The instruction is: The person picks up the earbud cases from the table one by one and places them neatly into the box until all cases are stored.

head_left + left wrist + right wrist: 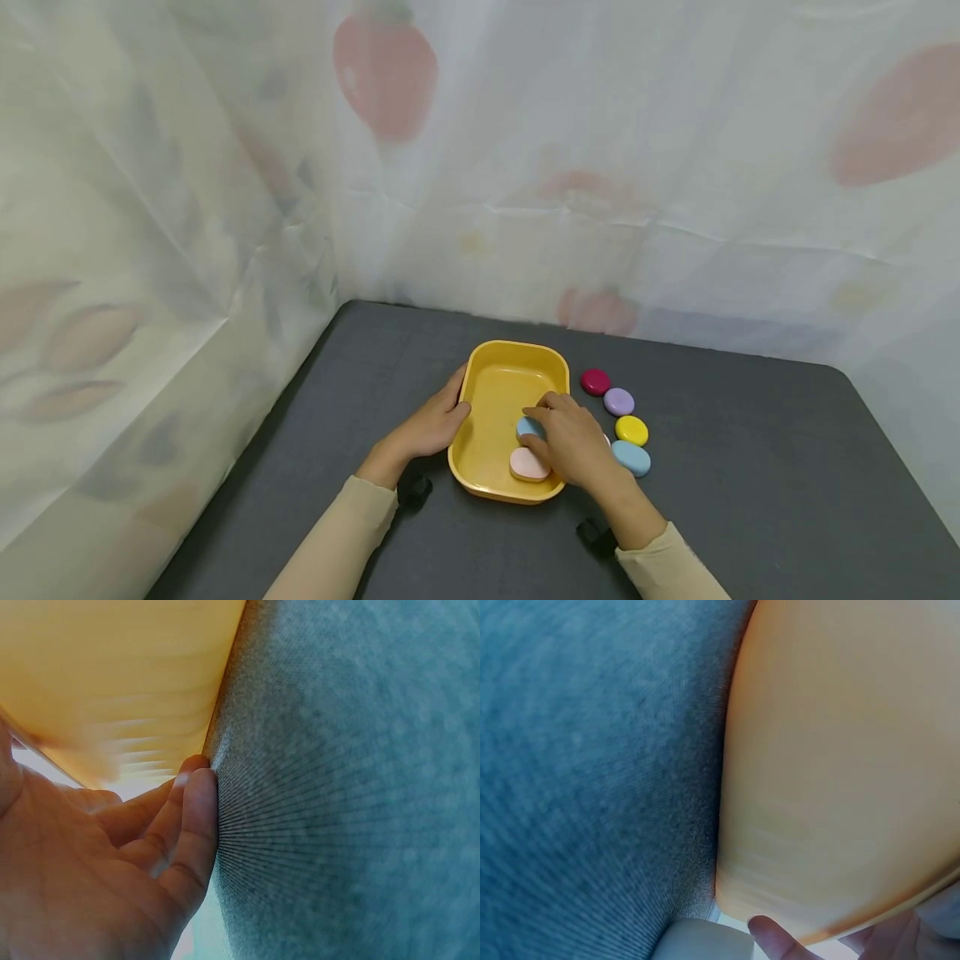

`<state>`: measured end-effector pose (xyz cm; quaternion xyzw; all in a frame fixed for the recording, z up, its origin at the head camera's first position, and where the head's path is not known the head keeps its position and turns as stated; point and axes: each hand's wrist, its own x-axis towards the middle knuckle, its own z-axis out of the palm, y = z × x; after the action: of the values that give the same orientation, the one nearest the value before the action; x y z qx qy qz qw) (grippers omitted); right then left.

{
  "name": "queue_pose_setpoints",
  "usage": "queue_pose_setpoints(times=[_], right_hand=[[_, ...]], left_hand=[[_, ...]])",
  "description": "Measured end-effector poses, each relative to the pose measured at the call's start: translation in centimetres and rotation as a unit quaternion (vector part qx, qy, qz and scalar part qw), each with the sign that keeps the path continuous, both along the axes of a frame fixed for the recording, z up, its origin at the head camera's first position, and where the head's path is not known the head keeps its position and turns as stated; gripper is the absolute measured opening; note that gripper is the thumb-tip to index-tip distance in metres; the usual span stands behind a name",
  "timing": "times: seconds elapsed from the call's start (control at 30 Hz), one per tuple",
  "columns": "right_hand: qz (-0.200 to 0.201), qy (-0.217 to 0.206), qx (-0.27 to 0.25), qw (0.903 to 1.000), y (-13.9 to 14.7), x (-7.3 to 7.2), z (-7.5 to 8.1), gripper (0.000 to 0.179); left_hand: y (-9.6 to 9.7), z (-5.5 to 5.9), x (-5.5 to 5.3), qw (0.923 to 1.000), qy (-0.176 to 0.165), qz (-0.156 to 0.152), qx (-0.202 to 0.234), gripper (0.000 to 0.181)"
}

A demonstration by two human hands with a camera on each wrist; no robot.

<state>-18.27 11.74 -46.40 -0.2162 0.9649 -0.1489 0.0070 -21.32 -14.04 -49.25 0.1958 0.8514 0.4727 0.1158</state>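
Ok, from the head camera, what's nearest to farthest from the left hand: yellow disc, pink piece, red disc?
1. Pink piece: inside the tray, near end.
2. Red disc: just right of the tray.
3. Yellow disc: farther right.

shallow, rounded-rectangular yellow plastic-looking tray: open side up on the dark grey tabletop, long sides running away from the viewer | pale pink smooth oval piece: flat inside, toward the near end | light blue rounded piece: inside, just beyond, partly hidden
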Motion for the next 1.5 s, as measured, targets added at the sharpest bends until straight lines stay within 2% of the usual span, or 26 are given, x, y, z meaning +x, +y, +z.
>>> queue_pose_setpoints(times=[0.33, 0.6, 0.93, 1.17, 1.5], right_hand=[[0.008, 0.017, -0.011, 0.9998, 0.2, 0.1, 0.0, 0.045], [0.026, 0.057, -0.015, 0.9979, 0.6, 0.2, 0.4, 0.046], [0.036, 0.082, -0.032, 0.9955, 1.1, -0.1, 0.3, 0.043], [0.035, 0.110, -0.055, 0.9918, 1.8, -0.3, 1.1, 0.042], [0.024, 0.122, -0.076, 0.9893, 3.4, -0.6, 2.3, 0.042]], left_hand=[[-0.1, -0.3, -0.2, 1.0000, -0.001, 0.003, -0.001, 0.067], [-0.1, -0.3, 0.0, 0.9998, -0.014, 0.012, 0.000, 0.066], [-0.3, -0.8, -0.2, 0.9999, -0.014, 0.008, 0.004, 0.066], [-0.3, -0.7, -0.2, 1.0000, -0.006, 0.005, 0.004, 0.066], [-0.3, -0.7, -0.1, 0.9998, -0.014, 0.011, 0.011, 0.066]])
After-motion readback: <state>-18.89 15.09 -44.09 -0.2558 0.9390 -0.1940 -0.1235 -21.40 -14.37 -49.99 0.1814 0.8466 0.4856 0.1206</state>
